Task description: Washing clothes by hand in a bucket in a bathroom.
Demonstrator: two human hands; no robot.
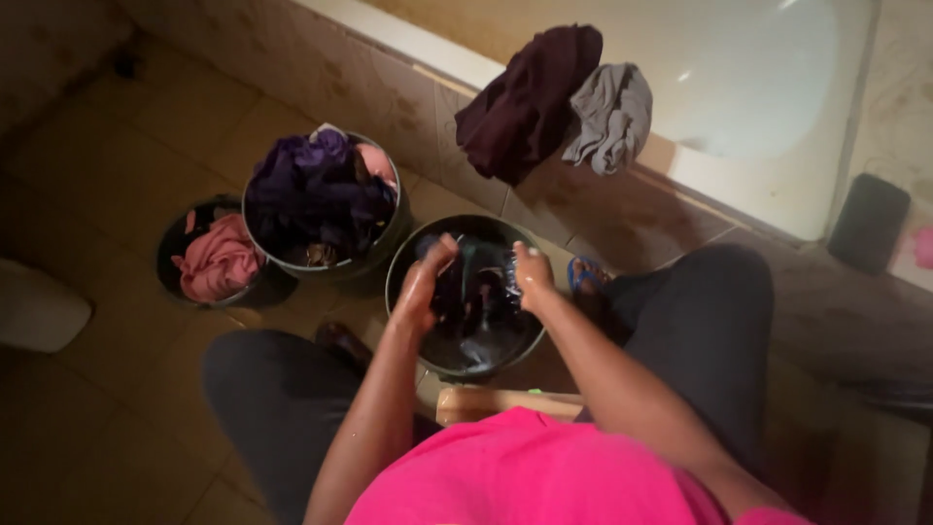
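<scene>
My left hand (424, 285) and my right hand (532, 274) both grip a dark wet garment (476, 292) over a dark bucket (403, 258) holding water. The cloth is stretched between the two hands, just above the water. Both hands look wet. I sit with knees apart on either side of the bucket, in dark trousers and a pink top.
A bucket (394, 238) piled with purple and dark clothes stands left of the wash bucket; a smaller bucket (167, 255) with a pink cloth is further left. A maroon garment (525, 102) and a grey one (610, 117) hang over the bathtub edge (739, 199). A blue sandal (583, 275) lies right.
</scene>
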